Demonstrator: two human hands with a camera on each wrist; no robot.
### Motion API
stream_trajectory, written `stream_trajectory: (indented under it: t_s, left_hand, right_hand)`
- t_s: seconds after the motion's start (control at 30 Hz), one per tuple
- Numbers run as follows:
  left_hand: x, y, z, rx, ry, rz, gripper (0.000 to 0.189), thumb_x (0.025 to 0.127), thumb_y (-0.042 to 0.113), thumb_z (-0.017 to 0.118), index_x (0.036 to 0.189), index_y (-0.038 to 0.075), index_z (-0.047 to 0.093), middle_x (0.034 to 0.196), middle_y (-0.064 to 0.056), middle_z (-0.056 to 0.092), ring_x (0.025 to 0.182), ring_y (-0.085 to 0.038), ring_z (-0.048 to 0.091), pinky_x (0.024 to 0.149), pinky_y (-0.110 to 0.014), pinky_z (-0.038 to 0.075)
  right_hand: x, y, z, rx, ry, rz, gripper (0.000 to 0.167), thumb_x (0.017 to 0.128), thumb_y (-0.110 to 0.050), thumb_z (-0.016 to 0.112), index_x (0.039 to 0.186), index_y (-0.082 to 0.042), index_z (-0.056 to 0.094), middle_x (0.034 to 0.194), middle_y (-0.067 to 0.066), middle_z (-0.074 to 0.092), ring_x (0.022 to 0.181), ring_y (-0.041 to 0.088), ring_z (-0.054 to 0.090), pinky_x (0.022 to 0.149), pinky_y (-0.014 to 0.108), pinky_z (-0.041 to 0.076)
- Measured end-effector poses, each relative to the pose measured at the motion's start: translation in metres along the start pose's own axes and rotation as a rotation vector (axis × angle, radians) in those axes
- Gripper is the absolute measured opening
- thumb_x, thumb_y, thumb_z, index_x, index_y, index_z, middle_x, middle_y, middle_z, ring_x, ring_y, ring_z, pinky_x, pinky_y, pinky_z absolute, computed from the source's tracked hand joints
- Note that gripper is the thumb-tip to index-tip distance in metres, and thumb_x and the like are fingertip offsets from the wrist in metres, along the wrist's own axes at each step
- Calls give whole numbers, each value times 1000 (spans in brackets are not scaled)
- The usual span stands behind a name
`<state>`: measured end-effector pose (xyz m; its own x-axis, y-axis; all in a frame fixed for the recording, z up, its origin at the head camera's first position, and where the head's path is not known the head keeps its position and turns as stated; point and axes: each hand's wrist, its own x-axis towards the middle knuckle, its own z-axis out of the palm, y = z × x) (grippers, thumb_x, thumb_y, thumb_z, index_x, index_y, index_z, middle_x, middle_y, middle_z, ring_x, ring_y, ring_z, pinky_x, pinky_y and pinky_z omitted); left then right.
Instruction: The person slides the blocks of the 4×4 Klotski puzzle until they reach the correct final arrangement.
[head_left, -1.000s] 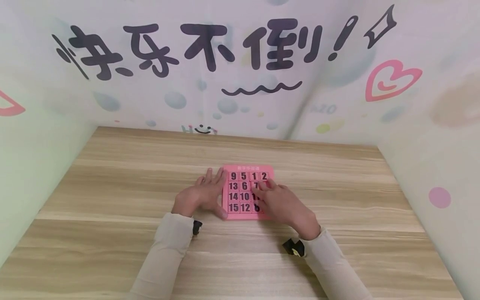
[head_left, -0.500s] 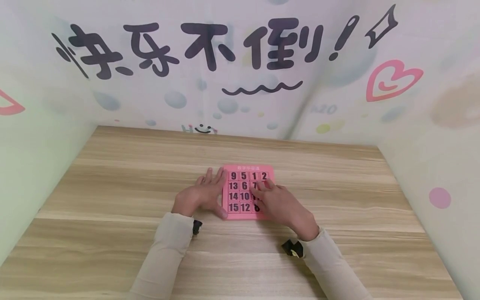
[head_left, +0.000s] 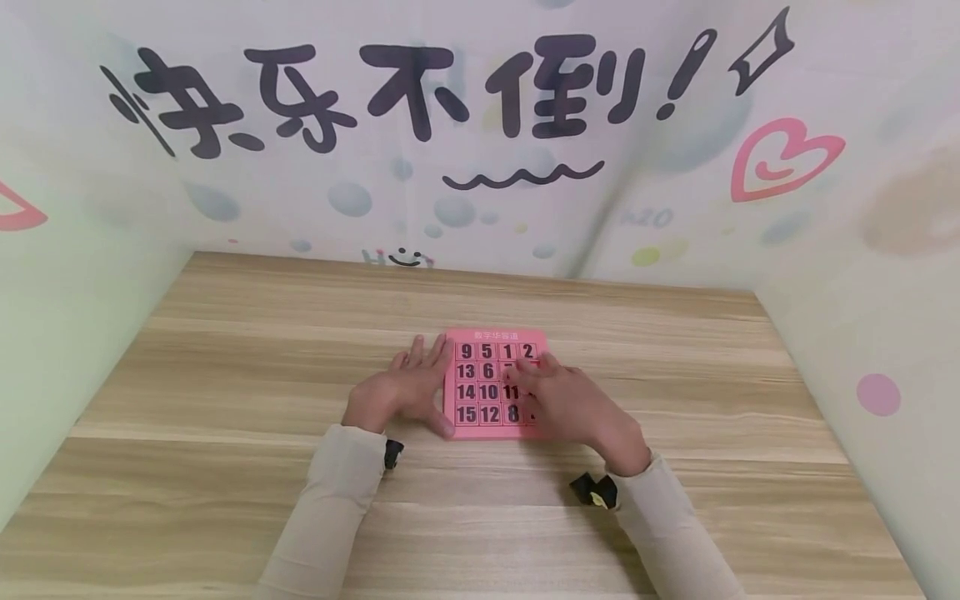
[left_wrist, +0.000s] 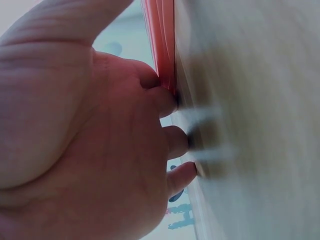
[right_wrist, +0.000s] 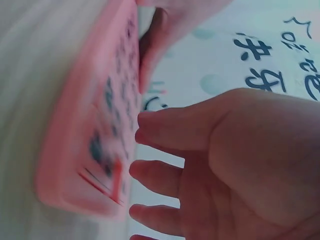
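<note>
A pink sliding number puzzle [head_left: 488,392] with black-numbered tiles lies flat on the wooden table. Along its left side rests my left hand [head_left: 401,392], fingers near the upper left edge and thumb by the lower left corner. The left wrist view shows fingertips close to the puzzle's red-looking edge [left_wrist: 162,45] and touching the tabletop. Over the right-hand columns hovers my right hand [head_left: 576,404], hiding part of the 7 tile and several tiles beside it. In the right wrist view its fingers [right_wrist: 157,177] are loosely extended just off the tile face, pinching nothing.
The wood-grain table [head_left: 262,333] spreads around the puzzle. Behind it stands a white printed backdrop [head_left: 405,192] with large black characters, and pale walls [head_left: 847,333] close in both sides.
My right hand has shifted slightly to the right, uncovering the 11 and 8 tiles and part of the bottom right tile. The left hand and the puzzle have stayed in place.
</note>
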<state>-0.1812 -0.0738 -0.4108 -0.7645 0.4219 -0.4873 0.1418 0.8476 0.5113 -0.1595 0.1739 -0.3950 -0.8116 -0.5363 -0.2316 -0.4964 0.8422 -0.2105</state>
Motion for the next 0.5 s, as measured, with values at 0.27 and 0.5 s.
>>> stream_trajectory:
  t_s: [0.27,0.5]
  left_hand:
    - [1,-1,0,22,-11,-4,129,73,39,86,159,8,-6,166,-8,-15,150,-34,-21,123,-50,-7]
    - [0,0,0,20,-16,-12,129,73,39,86,159,9,-6,166,-7,-15,150,-33,-22,123,-50,-7]
  right_hand:
    - [-19,8,-19,35,-128,70,44,104,-21,46,148,-13,49,151,17,46,142,45,35,113,61,33]
    - [-29,-3,-28,-27,-231,92,42,106,-16,44,147,-16,50,154,11,43,143,44,33,112,64,31]
